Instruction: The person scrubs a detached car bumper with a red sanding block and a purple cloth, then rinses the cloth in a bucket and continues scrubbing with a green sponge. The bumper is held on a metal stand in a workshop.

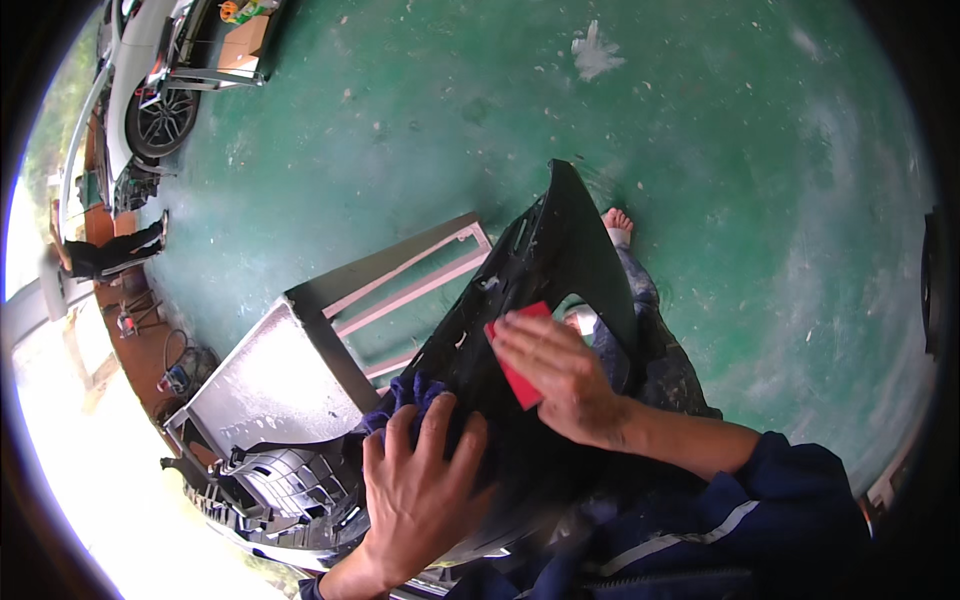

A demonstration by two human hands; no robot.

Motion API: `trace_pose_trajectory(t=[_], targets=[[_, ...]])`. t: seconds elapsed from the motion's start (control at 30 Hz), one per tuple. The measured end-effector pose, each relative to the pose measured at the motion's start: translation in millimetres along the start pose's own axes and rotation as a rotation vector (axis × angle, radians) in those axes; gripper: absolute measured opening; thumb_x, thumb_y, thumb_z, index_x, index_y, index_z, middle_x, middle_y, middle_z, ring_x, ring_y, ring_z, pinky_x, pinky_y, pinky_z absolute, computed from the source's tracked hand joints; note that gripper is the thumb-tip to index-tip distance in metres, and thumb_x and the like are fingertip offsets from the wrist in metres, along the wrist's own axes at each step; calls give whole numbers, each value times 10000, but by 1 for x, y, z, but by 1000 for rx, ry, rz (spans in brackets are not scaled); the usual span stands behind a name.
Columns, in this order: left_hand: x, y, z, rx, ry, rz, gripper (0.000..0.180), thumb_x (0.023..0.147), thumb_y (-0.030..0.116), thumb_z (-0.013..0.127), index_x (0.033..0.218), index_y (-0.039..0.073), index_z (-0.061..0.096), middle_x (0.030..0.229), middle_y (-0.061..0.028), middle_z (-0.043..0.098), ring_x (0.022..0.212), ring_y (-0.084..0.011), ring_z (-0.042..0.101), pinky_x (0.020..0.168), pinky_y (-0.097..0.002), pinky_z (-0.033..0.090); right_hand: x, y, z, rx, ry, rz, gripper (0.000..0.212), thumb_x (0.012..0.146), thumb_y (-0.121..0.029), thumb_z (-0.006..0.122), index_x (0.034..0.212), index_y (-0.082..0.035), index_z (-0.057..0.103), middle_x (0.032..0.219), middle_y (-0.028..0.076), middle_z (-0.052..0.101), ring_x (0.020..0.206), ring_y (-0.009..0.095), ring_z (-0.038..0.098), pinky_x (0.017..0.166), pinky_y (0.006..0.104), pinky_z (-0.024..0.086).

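A black plastic car bumper point(590, 240) stretches from the middle of the head view to the lower left, its pointed end toward the far side. My right hand point(565, 380) presses a flat red rectangular sanding pad point(520, 385) against the bumper's surface, fingers laid together over it. Beside it on the left, my left hand point(420, 490) has its bent, spread fingers on a bunched purple cloth point(400, 392), holding it against the bumper. What lies under the left palm is hidden.
Under the bumper stands a metal frame stand point(325, 300) with a pale panel. My bare foot point(618, 222) shows beyond the bumper on the green floor point(420, 110). At far left are a person in dark clothes point(115, 250), a white car point(135, 70) and a cardboard box point(243, 45).
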State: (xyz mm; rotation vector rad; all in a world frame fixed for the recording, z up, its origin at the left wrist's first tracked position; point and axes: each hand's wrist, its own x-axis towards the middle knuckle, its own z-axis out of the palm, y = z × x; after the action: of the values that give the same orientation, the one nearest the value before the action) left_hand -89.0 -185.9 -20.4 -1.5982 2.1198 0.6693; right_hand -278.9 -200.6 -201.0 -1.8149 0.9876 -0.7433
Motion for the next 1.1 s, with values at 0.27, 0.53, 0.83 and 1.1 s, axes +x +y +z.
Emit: trace_pose_trajectory(t=[0.27, 0.53, 0.83, 1.1], targets=[[3, -1, 1, -15, 1, -12, 737, 684, 317, 926, 1369, 191, 685, 1474, -122, 586, 1273, -412, 580, 936, -552, 482, -1, -1, 7, 56, 52, 2, 690, 680, 123, 800, 1359, 0, 769, 1416, 156, 751, 1421, 332, 658, 1194, 474, 537], [2, 0, 3, -11, 19, -23, 733, 668, 317, 923, 1353, 186, 698, 1477, -119, 586, 1264, -400, 579, 935, -544, 479, 8, 17, 2, -79, 85, -20, 665, 678, 111, 822, 1335, 18, 775, 1404, 178, 753, 1371, 348, 683, 1173, 456, 558], [4, 1, 0, -14, 14, -14, 739, 678, 310, 920, 1367, 183, 684, 1476, -125, 585, 1263, -404, 580, 933, -550, 478, 5, 13, 6, -80, 84, -96, 662, 684, 109, 783, 1343, 64, 737, 1346, 185, 742, 1321, 361, 680, 1137, 468, 553], [2, 0, 3, -4, 13, -7, 795, 634, 283, 931, 1377, 141, 686, 1468, -134, 573, 1263, -418, 569, 1019, -567, 476, 8, 11, 0, -58, 69, -75, 607, 703, 43, 807, 1308, 33, 758, 1289, 141, 741, 1223, 335, 676, 1035, 455, 569]])
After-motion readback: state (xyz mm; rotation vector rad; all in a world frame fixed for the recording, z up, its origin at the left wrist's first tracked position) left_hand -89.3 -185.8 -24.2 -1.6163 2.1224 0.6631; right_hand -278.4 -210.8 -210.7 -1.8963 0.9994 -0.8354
